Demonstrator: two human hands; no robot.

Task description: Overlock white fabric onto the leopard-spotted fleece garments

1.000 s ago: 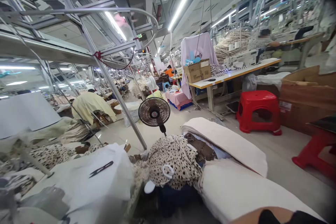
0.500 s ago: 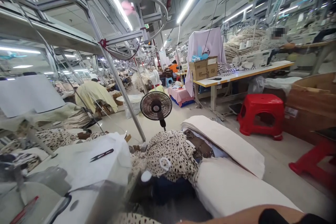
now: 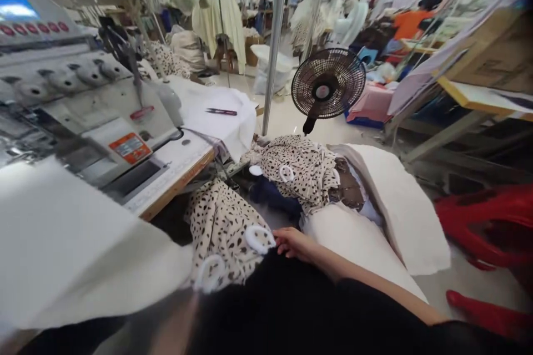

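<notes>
My right hand (image 3: pixel 293 243) reaches across my dark lap, its fingers held together at the edge of a cream fabric with dark spots (image 3: pixel 220 227), beside a white ring (image 3: pixel 259 237) sewn to it. A blurred forearm (image 3: pixel 175 326) at the bottom left may be my left arm. Its hand is hidden under a large cream cloth (image 3: pixel 70 255) in the left foreground. More spotted fabric (image 3: pixel 300 169) is heaped a little further away.
A sewing machine (image 3: pixel 79 105) stands on the table at left, with thread snips (image 3: pixel 221 112) on white cloth behind it. White padded bundles (image 3: pixel 395 205) lie to the right, near red stools (image 3: pixel 487 222). A floor fan (image 3: pixel 328 83) and a metal pole (image 3: pixel 275 39) stand ahead.
The view has swung down and left, from the hall to the sewing machine and my lap. My right hand has come into sight at the spotted fabric.
</notes>
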